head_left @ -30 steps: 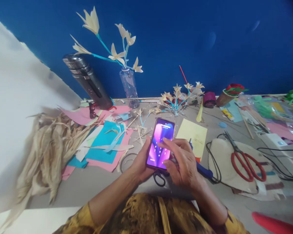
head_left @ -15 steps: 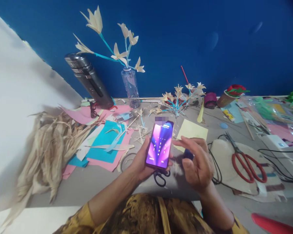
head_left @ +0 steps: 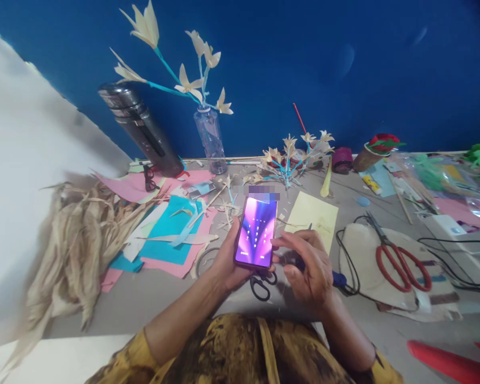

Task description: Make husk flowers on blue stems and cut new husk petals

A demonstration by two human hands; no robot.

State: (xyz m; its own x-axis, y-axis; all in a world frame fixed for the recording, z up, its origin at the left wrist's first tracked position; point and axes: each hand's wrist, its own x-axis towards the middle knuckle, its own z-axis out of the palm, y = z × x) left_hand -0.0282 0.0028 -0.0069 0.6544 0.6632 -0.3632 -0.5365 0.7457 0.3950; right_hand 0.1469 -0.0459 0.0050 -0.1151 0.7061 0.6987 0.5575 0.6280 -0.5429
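A phone (head_left: 256,232) with a lit purple screen showing a number keypad rests in my left hand (head_left: 230,266), whose fingers wrap round its back and edges. My right hand (head_left: 310,266) is just right of the phone, fingers apart and partly bent, holding nothing; its index fingertip is at the screen's right edge, and I cannot tell if it touches. Black-handled scissors (head_left: 260,288) lie on the table below the phone, partly hidden by my left hand. Behind my right hand is a yellow sheet (head_left: 314,213).
Coloured paper (head_left: 170,240) and dried husks (head_left: 60,261) lie at the left. A dark flask (head_left: 144,130) and a bottle of flowers (head_left: 210,138) stand behind. Red-handled scissors (head_left: 402,266) rest on cloth at the right, beside black cables and a white power strip (head_left: 444,234).
My right hand has moved left, its fingertip now at the phone's edge. The whole view has shifted slightly. My left hand still holds the phone.
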